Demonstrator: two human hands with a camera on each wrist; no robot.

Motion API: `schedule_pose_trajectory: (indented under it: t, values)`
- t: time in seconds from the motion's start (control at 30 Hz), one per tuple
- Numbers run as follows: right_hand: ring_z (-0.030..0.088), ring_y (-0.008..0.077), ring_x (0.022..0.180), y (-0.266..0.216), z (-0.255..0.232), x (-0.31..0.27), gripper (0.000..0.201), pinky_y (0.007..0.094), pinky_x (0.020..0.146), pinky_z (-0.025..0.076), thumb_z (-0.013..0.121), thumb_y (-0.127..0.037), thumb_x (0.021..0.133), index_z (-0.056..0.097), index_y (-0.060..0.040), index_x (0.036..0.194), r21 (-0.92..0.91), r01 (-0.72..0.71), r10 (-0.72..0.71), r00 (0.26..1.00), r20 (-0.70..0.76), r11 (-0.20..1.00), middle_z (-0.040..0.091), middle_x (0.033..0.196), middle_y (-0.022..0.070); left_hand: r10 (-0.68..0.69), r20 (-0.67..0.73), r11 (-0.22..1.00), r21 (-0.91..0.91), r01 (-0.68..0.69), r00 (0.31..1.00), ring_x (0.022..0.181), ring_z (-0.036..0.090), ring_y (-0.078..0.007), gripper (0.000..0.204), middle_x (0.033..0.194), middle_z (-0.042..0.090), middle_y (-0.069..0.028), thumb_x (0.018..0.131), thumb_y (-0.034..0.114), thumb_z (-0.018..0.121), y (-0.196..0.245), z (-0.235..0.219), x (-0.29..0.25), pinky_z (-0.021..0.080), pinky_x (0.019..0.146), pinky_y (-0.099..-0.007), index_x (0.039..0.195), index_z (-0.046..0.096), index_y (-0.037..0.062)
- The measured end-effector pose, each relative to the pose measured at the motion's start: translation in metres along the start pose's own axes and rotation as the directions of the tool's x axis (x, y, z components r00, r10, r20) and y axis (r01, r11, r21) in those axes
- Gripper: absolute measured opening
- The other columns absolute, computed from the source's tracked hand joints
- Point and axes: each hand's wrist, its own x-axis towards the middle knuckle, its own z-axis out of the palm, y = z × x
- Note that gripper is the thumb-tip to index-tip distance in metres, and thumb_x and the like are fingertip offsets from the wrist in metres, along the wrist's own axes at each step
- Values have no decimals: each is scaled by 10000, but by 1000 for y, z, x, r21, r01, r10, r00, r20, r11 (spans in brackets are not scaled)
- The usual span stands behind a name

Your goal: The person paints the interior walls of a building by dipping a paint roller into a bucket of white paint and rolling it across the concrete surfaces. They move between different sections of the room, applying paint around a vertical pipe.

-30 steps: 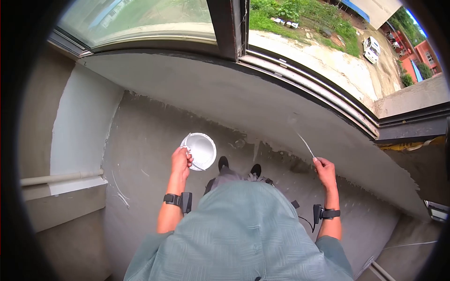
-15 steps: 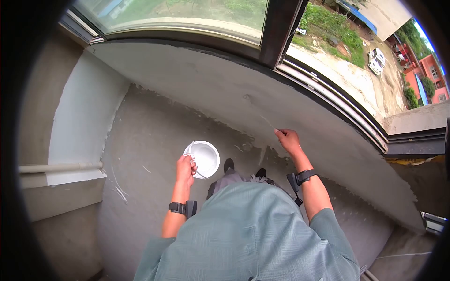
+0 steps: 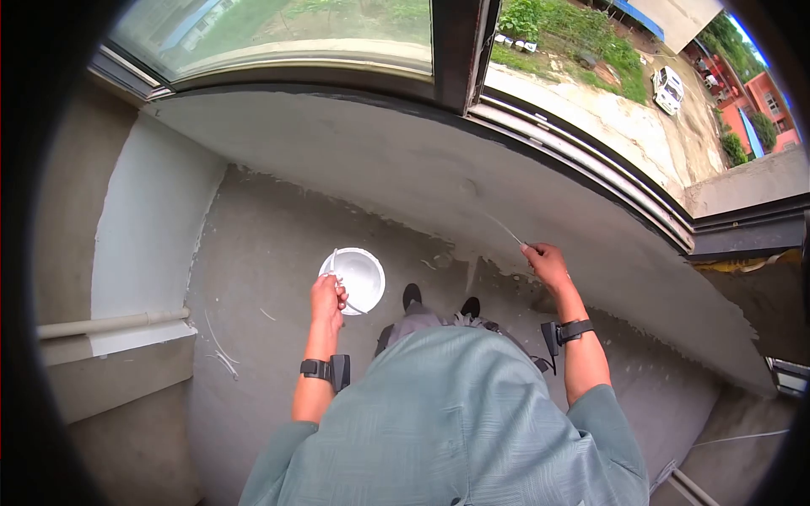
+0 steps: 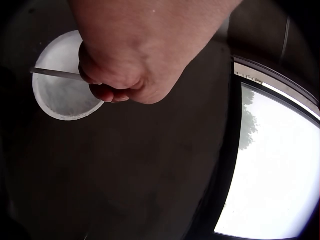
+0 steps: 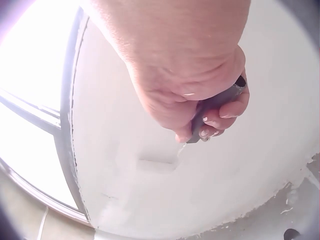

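Observation:
In the head view my left hand grips the handle of a white bucket. The bucket hangs open-topped, with white inside. Seen from the left wrist, the handle runs across the bucket's mouth into curled fingers. My right hand holds a paint roller out toward the low wall under the window. The right wrist view shows its dark grip wrapped by fingers, and the pale roller head against the wall, blending with its white surface. A thin rod joins grip and head.
A window frame edges the top of the wall. On the left stands a partly white-coated wall with a pipe along its bottom. The grey floor carries white marks, and the person's shoes stand near the bucket.
The right hand with the paint roller has moved left and up along the wall, then slightly back right. The left hand keeps holding the bucket with little movement. The head view has shifted slightly.

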Motion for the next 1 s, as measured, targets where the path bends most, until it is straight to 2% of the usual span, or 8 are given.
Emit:
schedule_pose_trajectory:
  t: [0.17,0.33,0.5,0.6,0.87,0.9,1.0]
  values:
    - [507,94,645,14,-79,-67,331,294,588,414,691,-307,928,723,20,885,79,-75,78,996,-43,994,575,675,-13,7,45,1000,4,-7,999,492,462,-72,100,613,468,34,972,163,504,-3,21,-7,267,398,-218,903,537,98]
    - [459,57,599,21,-150,-125,282,262,542,376,673,-272,951,722,2,903,128,-100,111,991,-80,987,525,647,-45,-4,105,999,44,-1,994,498,465,-76,128,616,462,41,991,211,533,-10,44,-8,291,393,-212,898,535,124]
    - [436,34,568,14,-178,-160,272,231,512,354,671,-265,965,707,-5,893,208,-121,153,978,-145,971,510,637,-65,-17,118,999,47,12,993,497,468,-77,117,613,464,41,986,198,541,-7,63,-14,293,390,-209,893,542,127]
    - [431,34,568,19,-164,-146,269,233,510,349,674,-265,964,714,-5,910,224,-78,107,987,-122,971,509,640,-67,-18,131,999,32,14,991,500,473,-76,94,615,471,39,975,180,541,-8,65,-14,294,391,-208,897,546,128]
    - [414,50,578,-51,-77,-83,290,261,523,344,677,-268,959,727,16,932,186,-33,35,999,-7,982,505,645,-64,-7,97,1000,-18,9,995,493,474,-70,81,612,477,40,954,162,535,-9,40,-8,292,385,-209,890,554,117]
    - [415,61,592,-60,-64,-75,326,279,536,354,684,-292,953,727,30,927,167,-23,29,999,-35,986,512,646,-51,-10,91,1000,-22,12,996,493,475,-70,79,612,477,40,954,162,534,-10,34,-6,291,384,-209,892,554,116]
    - [443,56,564,-85,-27,-49,318,264,512,371,694,-326,957,723,-13,910,125,3,-4,1000,7,992,525,643,-44,-20,66,999,-38,23,998,493,475,-68,75,613,479,40,956,163,528,-10,18,-2,290,384,-208,905,554,114]
